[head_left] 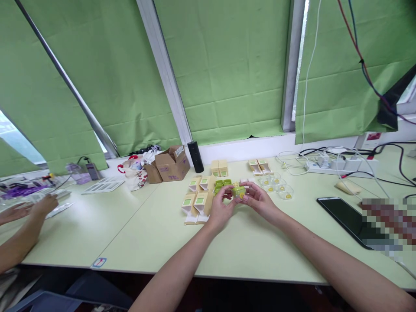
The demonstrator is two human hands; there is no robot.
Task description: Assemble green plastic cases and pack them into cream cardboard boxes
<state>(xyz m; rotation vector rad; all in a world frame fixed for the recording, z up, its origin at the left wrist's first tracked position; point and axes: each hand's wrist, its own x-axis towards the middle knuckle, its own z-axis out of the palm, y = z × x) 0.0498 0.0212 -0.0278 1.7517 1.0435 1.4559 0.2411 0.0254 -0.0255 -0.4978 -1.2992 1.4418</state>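
Observation:
Between my two hands, above the table, is a small green container (pixel 239 192) with a clear part and a yellow spot on its front. My left hand (pixel 224 206) closes its fingers on one side of it, and my right hand (pixel 260 198) grips the other side. Behind my left hand lie several green square cups (pixel 219 185), partly covered by the fingers. Several cream cartons with green squares (pixel 196 203) stand to the left. Right of my hands sit several clear plastic covers (pixel 276 185) with yellow spots.
More cream cartons (pixel 219 168) stand at the back. A black cylinder (pixel 195 157) and a cardboard box (pixel 172 164) are by the wall. At right lie a tablet (pixel 347 219) and a power strip (pixel 344 167) with cables. A co-worker's hands (pixel 45 206) work at far left.

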